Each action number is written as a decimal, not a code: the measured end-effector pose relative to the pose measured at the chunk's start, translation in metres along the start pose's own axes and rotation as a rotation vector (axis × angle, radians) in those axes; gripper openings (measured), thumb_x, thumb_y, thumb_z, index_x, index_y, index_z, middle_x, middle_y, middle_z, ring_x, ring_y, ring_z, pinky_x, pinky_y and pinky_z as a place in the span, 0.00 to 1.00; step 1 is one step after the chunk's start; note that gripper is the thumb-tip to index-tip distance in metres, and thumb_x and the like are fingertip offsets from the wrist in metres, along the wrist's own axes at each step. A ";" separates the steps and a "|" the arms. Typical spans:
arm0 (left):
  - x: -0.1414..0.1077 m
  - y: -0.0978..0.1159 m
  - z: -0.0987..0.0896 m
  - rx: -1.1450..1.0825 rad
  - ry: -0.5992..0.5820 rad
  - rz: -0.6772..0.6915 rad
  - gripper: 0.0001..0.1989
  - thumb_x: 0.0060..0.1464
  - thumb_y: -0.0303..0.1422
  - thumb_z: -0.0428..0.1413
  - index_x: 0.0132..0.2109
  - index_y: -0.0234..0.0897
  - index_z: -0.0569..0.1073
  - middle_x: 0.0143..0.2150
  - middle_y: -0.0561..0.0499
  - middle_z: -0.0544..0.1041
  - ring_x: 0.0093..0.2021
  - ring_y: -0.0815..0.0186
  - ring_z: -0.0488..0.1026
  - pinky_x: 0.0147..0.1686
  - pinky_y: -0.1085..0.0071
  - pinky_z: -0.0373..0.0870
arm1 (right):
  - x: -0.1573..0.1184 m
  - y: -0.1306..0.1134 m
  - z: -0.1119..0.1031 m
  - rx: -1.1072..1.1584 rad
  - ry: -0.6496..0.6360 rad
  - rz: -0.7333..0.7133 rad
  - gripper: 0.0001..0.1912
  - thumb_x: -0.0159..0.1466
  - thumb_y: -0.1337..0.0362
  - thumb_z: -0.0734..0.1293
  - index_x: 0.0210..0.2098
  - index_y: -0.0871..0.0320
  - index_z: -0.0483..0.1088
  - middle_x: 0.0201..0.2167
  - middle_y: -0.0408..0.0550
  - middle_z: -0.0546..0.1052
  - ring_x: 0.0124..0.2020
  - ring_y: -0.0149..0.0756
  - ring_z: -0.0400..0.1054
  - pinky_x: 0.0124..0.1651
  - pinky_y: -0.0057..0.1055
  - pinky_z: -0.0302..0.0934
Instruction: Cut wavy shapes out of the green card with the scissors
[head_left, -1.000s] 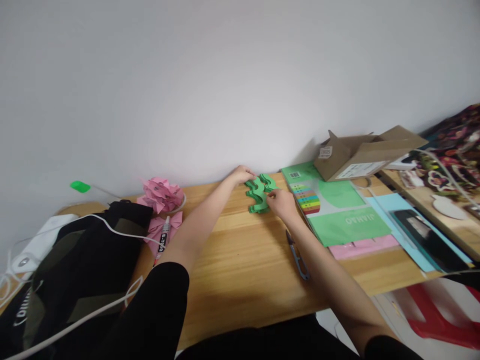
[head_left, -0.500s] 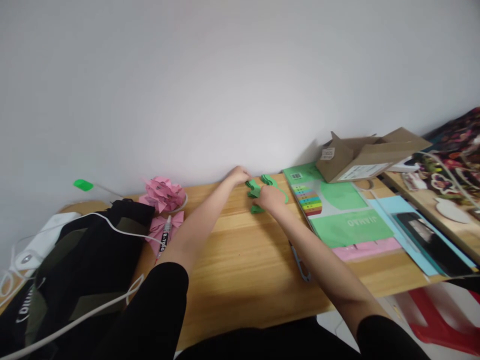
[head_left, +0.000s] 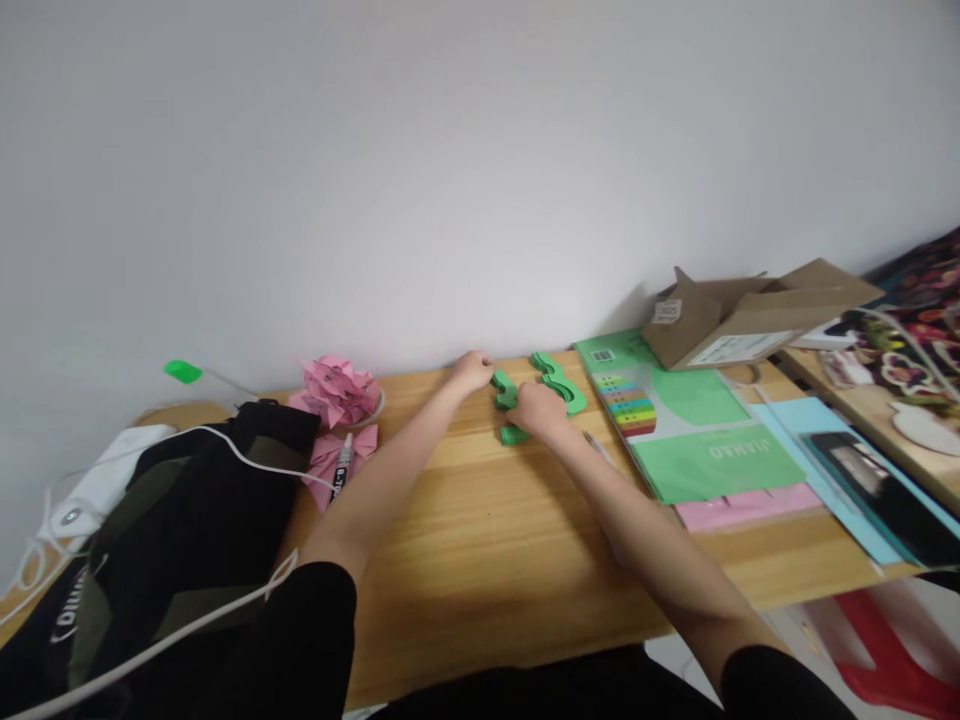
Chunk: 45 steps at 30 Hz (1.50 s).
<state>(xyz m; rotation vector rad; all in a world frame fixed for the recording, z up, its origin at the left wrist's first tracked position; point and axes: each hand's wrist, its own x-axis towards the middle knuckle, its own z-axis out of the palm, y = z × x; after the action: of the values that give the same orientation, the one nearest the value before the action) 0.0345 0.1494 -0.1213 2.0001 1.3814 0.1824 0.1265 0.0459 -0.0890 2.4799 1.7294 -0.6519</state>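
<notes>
Okay, I see both hands, left hand and right hand, closed, pinching the wavy green paper cutout beside the coloured paper pack; shaping looks midway.

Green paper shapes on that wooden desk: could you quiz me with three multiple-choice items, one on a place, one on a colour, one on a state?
1. Where do the green paper cut-outs lie?
A. At the desk's far edge, near the wall
B. Inside the cardboard box
C. On the black bag

2. What colour is the folded paper flower?
A. Blue
B. Pink
C. Yellow

3. How does the cardboard box stand?
A. Taped shut
B. Crushed flat
C. Open, flaps up

Answers:
1. A: they lie on the wooden desk by the wall, under the left hand and right hand.
2. B: its petals are pink.
3. C: its flaps stick up.
</notes>
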 end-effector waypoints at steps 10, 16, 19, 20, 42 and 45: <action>-0.064 -0.009 -0.014 0.333 0.178 0.150 0.15 0.63 0.28 0.47 0.54 0.32 0.70 0.54 0.39 0.70 0.54 0.58 0.68 0.56 0.58 0.64 | -0.009 0.035 -0.022 0.003 0.103 -0.017 0.19 0.65 0.53 0.63 0.49 0.58 0.73 0.46 0.55 0.78 0.49 0.44 0.71 0.47 0.33 0.64; -0.076 0.023 -0.008 0.537 -0.044 0.475 0.17 0.50 0.23 0.54 0.47 0.39 0.76 0.53 0.45 0.70 0.58 0.56 0.63 0.56 0.62 0.60 | 0.015 0.078 -0.046 -0.086 0.096 0.035 0.19 0.63 0.60 0.67 0.48 0.67 0.73 0.49 0.63 0.76 0.52 0.49 0.70 0.49 0.36 0.64; -0.068 0.041 0.001 0.621 -0.146 0.546 0.16 0.45 0.20 0.55 0.41 0.38 0.78 0.49 0.44 0.72 0.55 0.55 0.64 0.53 0.61 0.60 | 0.027 0.077 -0.041 -0.124 0.020 0.031 0.18 0.64 0.57 0.67 0.48 0.63 0.71 0.49 0.56 0.75 0.48 0.43 0.71 0.49 0.42 0.66; -0.065 0.045 0.003 0.643 -0.162 0.555 0.16 0.45 0.19 0.55 0.40 0.37 0.78 0.47 0.43 0.73 0.54 0.54 0.65 0.53 0.61 0.60 | 0.030 0.075 -0.039 -0.131 0.002 0.032 0.17 0.65 0.57 0.66 0.49 0.61 0.70 0.49 0.53 0.74 0.47 0.41 0.71 0.49 0.43 0.67; -0.079 -0.006 -0.011 0.526 -0.123 0.456 0.18 0.44 0.26 0.57 0.43 0.45 0.79 0.57 0.47 0.67 0.60 0.54 0.61 0.58 0.59 0.57 | -0.014 0.041 -0.002 -0.043 -0.001 -0.078 0.13 0.62 0.63 0.68 0.45 0.63 0.72 0.44 0.55 0.77 0.45 0.42 0.72 0.45 0.36 0.66; -0.090 -0.017 -0.011 0.462 0.000 0.367 0.21 0.46 0.30 0.58 0.49 0.44 0.76 0.59 0.45 0.66 0.60 0.53 0.61 0.59 0.57 0.59 | -0.018 0.036 0.001 -0.010 0.031 -0.087 0.14 0.58 0.69 0.67 0.44 0.65 0.74 0.43 0.60 0.78 0.46 0.46 0.73 0.41 0.31 0.63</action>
<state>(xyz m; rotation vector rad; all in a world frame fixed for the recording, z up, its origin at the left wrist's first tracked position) -0.0225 0.0798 -0.1000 2.6309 1.1129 0.0243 0.1538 0.0161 -0.0908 2.4329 1.8559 -0.6130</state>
